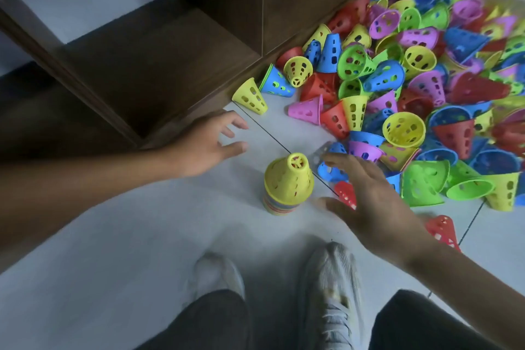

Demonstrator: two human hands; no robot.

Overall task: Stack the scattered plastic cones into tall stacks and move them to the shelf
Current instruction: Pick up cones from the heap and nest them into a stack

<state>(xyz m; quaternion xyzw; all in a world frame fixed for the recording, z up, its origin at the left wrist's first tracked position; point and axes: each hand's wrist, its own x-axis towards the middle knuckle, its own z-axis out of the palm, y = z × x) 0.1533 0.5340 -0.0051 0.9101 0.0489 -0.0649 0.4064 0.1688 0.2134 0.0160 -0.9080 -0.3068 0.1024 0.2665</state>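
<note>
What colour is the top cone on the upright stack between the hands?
Yellow: the perforated plastic top cone, seen clearly in the head view.

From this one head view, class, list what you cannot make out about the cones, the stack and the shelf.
- Stack: the number of cones; the nested rims are too fine and blurred.
- Red cone under the right hand: mostly covered; touching or not, cannot tell.
- Pile: the right edge cuts it off; lower cones are buried.
- Shelf: the top edge cuts it; its height is unknown.
</note>
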